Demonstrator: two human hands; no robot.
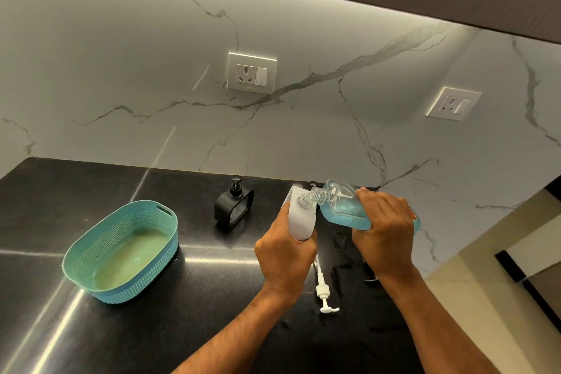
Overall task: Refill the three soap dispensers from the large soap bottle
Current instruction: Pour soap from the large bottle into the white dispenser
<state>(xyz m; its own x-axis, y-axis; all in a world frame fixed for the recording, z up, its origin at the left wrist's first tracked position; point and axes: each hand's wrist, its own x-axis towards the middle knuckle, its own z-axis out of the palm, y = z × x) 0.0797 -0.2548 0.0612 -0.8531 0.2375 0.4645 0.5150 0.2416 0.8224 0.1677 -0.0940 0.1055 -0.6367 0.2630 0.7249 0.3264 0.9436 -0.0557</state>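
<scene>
The left hand (285,255) grips the lower end of a white soap dispenser (299,215), fingers curled round it, holding it tilted above the black counter (188,328) with its open mouth uppermost. The right hand (384,231) wraps round the body of the large soap bottle (343,206), a clear bottle with blue liquid, tipped nearly on its side so that its threaded neck meets the white dispenser's mouth. The blue liquid lies along the bottle's lower side; whether any is flowing cannot be told.

Taking the white dispenser as the landmark: directly below it, nearer the person, a white pump head (323,293) with its long tube lies flat on the counter, partly hidden by the left hand. To the dispenser's left, close to the wall, a black soap dispenser (233,205) stands upright with its pump on. Further left, well apart, sits a teal woven-pattern basket (91,252). Just behind the dispenser a small dark shape shows at the counter's back edge, too hidden to identify. Above on the marble wall (121,55) are two white sockets (252,73), one to the left, the other up to the right.
</scene>
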